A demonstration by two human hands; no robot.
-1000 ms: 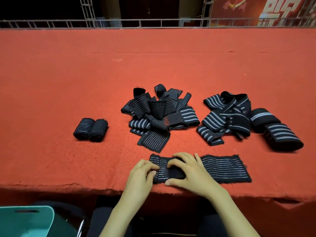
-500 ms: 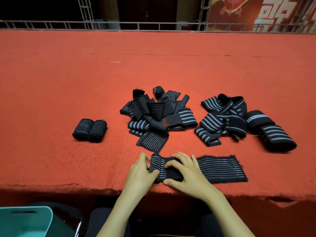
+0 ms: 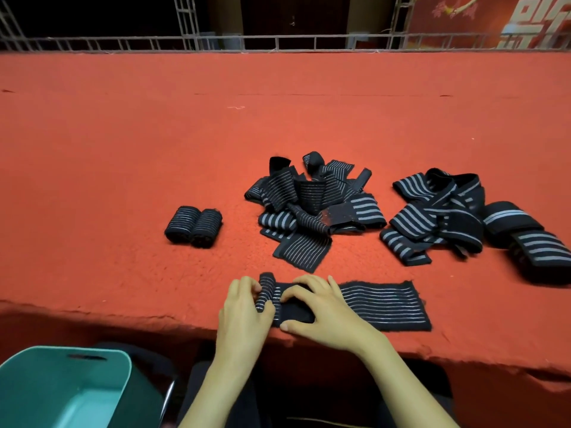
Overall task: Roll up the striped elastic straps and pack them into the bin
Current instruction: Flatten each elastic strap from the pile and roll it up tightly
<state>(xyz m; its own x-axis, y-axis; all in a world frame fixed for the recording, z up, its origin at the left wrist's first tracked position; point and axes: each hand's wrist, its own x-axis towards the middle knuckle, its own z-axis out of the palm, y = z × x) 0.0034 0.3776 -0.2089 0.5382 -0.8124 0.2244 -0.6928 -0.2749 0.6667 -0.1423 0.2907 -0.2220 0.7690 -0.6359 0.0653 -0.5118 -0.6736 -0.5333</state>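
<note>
The teal bin (image 3: 40,355) sits low at the near left, below the worktop's edge, and what shows of its inside holds no strap yet. At the near edge of the red worktop (image 3: 123,149), the strap (image 3: 383,305) being worked has changed at its left end. A second ago that end was only a flat fold under the fingertips. Now it is turned over into a small tight rolled end (image 3: 266,290) that stands proud of the cloth. The left hand (image 3: 244,310) has its fingers and thumb clamped round this coil. The right hand (image 3: 321,310) lies just beside it with fingers apart and arched, pressing the flat length down. So the roll has properly started, with most of the strap still lying flat to the right. Farther back at the left, two finished rolls (image 3: 194,227) lie touching. The middle heap (image 3: 312,208) and the right heap (image 3: 438,217) of loose straps still wait.
</note>
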